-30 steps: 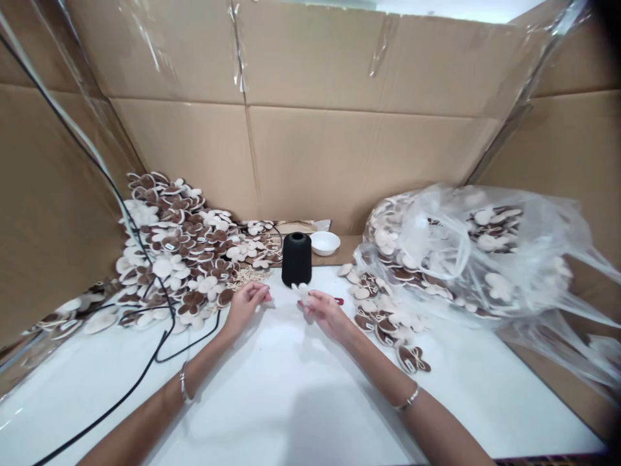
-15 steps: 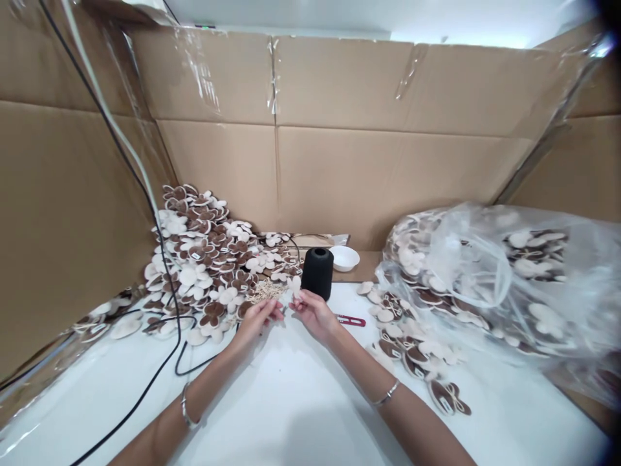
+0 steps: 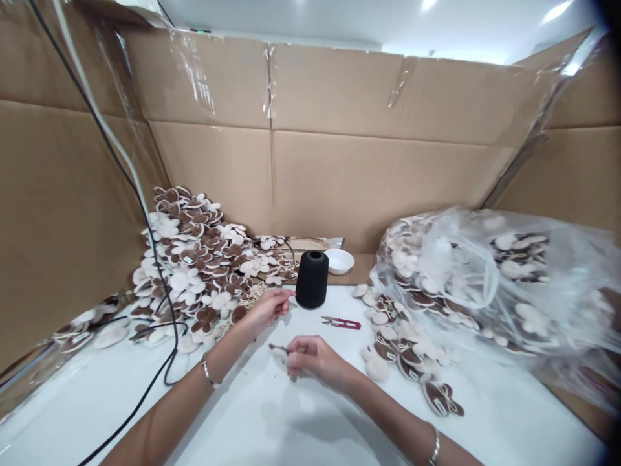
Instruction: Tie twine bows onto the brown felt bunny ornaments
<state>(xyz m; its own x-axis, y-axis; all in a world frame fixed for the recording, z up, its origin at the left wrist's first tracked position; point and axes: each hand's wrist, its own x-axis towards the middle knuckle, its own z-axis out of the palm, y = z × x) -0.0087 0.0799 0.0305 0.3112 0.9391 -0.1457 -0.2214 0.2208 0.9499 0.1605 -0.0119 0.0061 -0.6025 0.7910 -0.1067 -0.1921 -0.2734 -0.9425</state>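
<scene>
Your right hand [image 3: 313, 358] pinches a small patch [image 3: 278, 350], brown along its upper edge, pale below, on the near side of the black spool [image 3: 312, 283]. Left hand [image 3: 270, 309], left of spool: cannot tell whether it grips anything.

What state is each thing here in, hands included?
Black cone: upright
Red snips: lying flat, blades apart
White bowl: right way up
Plastic bag: bulging with pieces
Right hand: closed on a small piece
Left hand: curled near the cone; grip unclear
</scene>
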